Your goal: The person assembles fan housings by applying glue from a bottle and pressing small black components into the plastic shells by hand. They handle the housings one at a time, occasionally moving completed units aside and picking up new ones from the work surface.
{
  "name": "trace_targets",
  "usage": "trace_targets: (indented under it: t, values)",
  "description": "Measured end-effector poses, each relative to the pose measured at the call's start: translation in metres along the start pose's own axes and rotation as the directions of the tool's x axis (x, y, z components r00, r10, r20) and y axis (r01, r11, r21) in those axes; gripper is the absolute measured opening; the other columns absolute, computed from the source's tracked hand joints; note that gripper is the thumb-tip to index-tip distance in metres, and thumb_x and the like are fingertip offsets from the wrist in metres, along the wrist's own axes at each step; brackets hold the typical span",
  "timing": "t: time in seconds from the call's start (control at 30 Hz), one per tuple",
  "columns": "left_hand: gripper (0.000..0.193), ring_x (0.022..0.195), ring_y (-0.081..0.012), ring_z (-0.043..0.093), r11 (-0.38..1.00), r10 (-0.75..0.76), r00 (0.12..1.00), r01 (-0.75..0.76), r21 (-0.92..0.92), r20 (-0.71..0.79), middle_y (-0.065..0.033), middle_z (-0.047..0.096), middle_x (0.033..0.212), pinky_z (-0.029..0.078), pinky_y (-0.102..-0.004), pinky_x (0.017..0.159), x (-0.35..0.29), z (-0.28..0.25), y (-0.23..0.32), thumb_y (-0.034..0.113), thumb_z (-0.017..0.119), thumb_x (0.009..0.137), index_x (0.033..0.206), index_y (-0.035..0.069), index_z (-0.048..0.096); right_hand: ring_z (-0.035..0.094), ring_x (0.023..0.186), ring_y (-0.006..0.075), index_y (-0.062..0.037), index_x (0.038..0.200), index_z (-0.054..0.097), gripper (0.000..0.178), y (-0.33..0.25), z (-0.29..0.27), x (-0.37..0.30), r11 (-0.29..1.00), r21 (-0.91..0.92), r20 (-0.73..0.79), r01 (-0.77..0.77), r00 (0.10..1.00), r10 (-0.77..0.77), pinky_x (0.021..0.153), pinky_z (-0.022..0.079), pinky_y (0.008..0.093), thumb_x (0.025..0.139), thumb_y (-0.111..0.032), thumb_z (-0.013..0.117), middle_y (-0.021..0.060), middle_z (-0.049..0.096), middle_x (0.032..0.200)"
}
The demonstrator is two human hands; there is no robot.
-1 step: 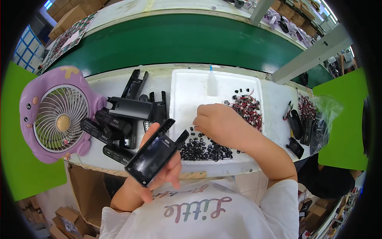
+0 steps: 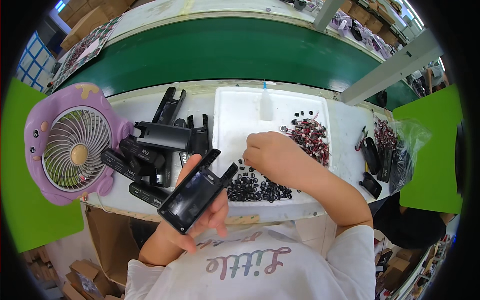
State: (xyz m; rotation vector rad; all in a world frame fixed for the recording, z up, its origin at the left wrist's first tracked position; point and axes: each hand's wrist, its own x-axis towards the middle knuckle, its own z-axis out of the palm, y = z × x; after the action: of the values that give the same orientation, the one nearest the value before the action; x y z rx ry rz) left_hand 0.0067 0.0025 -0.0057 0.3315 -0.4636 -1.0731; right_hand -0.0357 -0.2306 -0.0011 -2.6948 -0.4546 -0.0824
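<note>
Head view: at the near left corner of the white tray (image 2: 240,112), the left hand (image 2: 206,220) holds a black casing (image 2: 192,200); over the tray, the right hand (image 2: 267,156) bunches its fingers narrowly near small black parts (image 2: 257,190), whether gripping one I cannot tell

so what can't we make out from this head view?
All in the head view:
Whatever the right hand may hold: its own back hides the fingertips.
Underside of the two-pronged black casing: turned away from the camera.
Palm of the left hand: covered by that casing.
Lower parts of the black casing pile: overlapped by upper ones.
Details of the small black parts: too small.
</note>
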Motion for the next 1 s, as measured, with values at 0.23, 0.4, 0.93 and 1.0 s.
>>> trace_targets:
  t: [0.23, 0.4, 0.93, 1.0]
  values:
    - [0.086, 0.058, -0.0146, 0.047, 0.992, 0.018, 0.971, 0.012, 0.124, -0.239, -0.0091, 0.048, 0.088, 0.054, -0.0349, 0.054, 0.000, 0.009, -0.007, 0.019, 0.070, 0.076, 0.141, 0.019, 0.014, 0.055, 0.071, 0.0292, -0.0037, 0.075, 0.054, 0.011, 0.001, 0.010, -0.005, 0.998, 0.062, -0.120, -0.028, 0.992, 0.035, 0.062, 0.046, 0.0378, 0.073, -0.009, 0.063, 0.0100, 0.050, 0.074]
    - [0.082, 0.068, -0.0134, 0.051, 0.980, -0.021, 0.955, 0.077, 0.181, -0.296, -0.0113, 0.054, 0.103, 0.048, -0.0309, 0.058, -0.002, 0.000, -0.008, 0.043, 0.067, 0.076, 0.135, 0.004, 0.026, 0.055, 0.066, 0.0214, -0.0032, 0.079, 0.053, 0.012, -0.014, -0.009, -0.005, 0.901, 0.391, -0.154, -0.190, 0.951, 0.268, 0.060, 0.045, 0.0305, 0.072, 0.000, 0.062, 0.0071, 0.054, 0.079]
    - [0.067, 0.104, -0.0202, 0.052, 0.935, 0.040, 0.957, 0.066, 0.347, -0.288, -0.0136, 0.051, 0.119, 0.044, -0.0333, 0.083, 0.012, -0.003, -0.018, 0.044, 0.064, 0.079, 0.126, 0.001, 0.042, 0.057, 0.072, 0.0227, -0.0029, 0.087, 0.062, 0.021, -0.033, -0.012, -0.016, 0.937, 0.321, -0.435, 0.140, 0.900, 0.015, 0.058, 0.047, 0.0308, 0.068, 0.003, 0.067, 0.0086, 0.058, 0.082]
    - [0.065, 0.103, -0.0192, 0.052, 0.893, 0.039, 0.965, 0.082, 0.443, -0.258, -0.0142, 0.051, 0.119, 0.044, -0.0318, 0.083, 0.011, -0.002, -0.018, 0.042, 0.064, 0.080, 0.125, 0.000, 0.043, 0.056, 0.072, 0.0238, -0.0020, 0.085, 0.061, 0.020, -0.036, -0.016, -0.017, 0.966, 0.240, -0.405, 0.098, 0.914, 0.008, 0.058, 0.046, 0.0312, 0.067, 0.002, 0.068, 0.0093, 0.057, 0.080]
